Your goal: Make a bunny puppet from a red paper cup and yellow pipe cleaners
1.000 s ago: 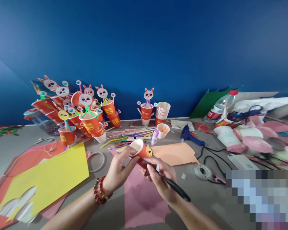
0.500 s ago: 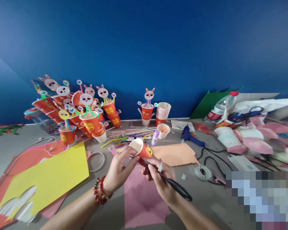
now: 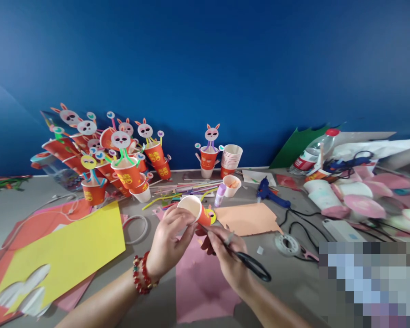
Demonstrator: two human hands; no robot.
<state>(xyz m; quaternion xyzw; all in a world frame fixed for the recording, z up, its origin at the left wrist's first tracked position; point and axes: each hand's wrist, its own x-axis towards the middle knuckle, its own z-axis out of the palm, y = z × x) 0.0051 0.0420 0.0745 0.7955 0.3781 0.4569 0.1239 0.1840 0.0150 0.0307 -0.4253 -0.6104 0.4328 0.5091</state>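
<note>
My left hand point(image 3: 169, 239) is closed round a red paper cup point(image 3: 197, 211) with a white inside, held on its side with the mouth tilted up towards me. A beaded bracelet point(image 3: 140, 275) sits on that wrist. My right hand point(image 3: 225, 257) grips black-handled scissors point(image 3: 249, 265), their tips against the cup's base end. Under both hands lies a pink paper sheet point(image 3: 200, 284) on the grey table point(image 3: 294, 282).
Finished rabbit cups point(image 3: 123, 157) crowd the back left, one more point(image 3: 209, 155) beside a stack of cups point(image 3: 230, 160). Yellow paper point(image 3: 64, 255), orange paper point(image 3: 249, 217), a blue glue gun point(image 3: 268, 191), straws point(image 3: 187, 187), a tape roll point(image 3: 287, 244) and a water bottle point(image 3: 312, 152) lie around.
The left hand has tipped the cup so its mouth faces up more. The scissors stay at the cup's base, handles slightly lower.
</note>
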